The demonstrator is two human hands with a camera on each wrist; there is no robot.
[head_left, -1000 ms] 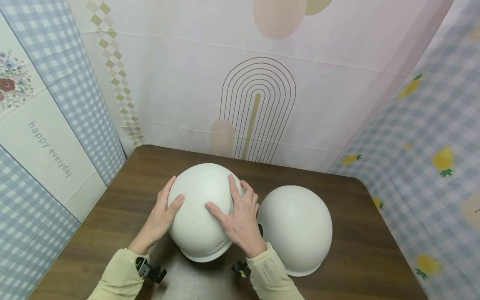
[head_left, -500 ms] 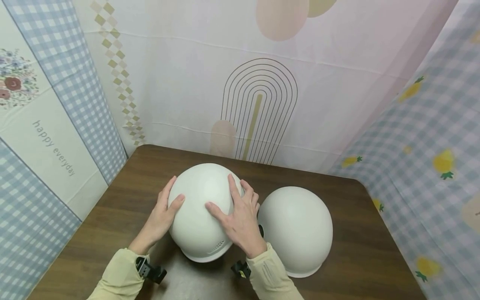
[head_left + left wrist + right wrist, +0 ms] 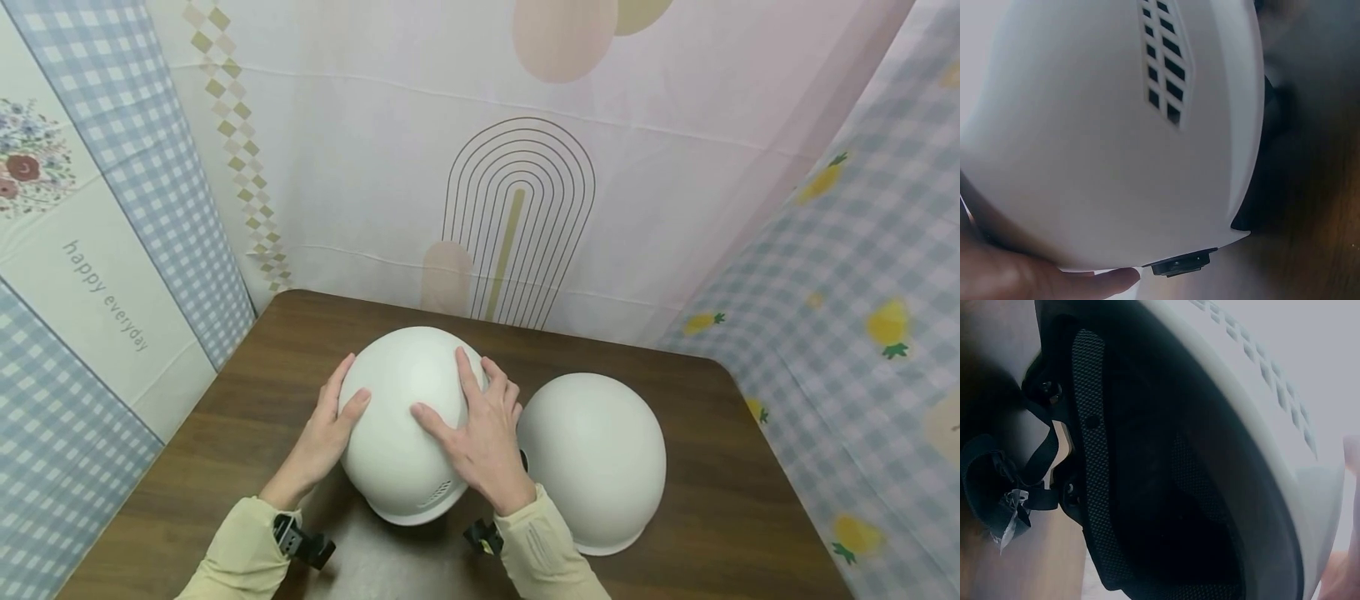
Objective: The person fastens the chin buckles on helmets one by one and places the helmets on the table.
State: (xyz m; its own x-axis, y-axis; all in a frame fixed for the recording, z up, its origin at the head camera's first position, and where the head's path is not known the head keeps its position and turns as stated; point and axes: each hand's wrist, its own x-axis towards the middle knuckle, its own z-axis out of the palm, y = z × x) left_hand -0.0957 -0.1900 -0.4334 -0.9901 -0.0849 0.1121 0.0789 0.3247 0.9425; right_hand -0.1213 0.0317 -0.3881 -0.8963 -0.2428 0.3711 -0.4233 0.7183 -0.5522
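Observation:
A white hard-shell helmet (image 3: 401, 417) is between my two hands over the middle of the table. My left hand (image 3: 324, 433) holds its left side, thumb on the shell. On the right side, my right hand (image 3: 480, 442) spreads its fingers and thumb over the dome. In the left wrist view, vent slots (image 3: 1166, 69) and a black side clip (image 3: 1179, 262) show near the rim. The right wrist view looks into the helmet's dark padded inside (image 3: 1091, 425), with a black chin strap (image 3: 1035, 503) hanging by the table.
Close to my right hand, a second white helmet (image 3: 600, 458) sits dome up on the brown wooden table (image 3: 720, 467). A patterned cloth (image 3: 360, 167) hangs behind the table's far edge, with checked cloth (image 3: 825, 333) along the right.
The hands and the held helmet have stayed almost in place, shifting only very slightly to the right. The head view moved a little.

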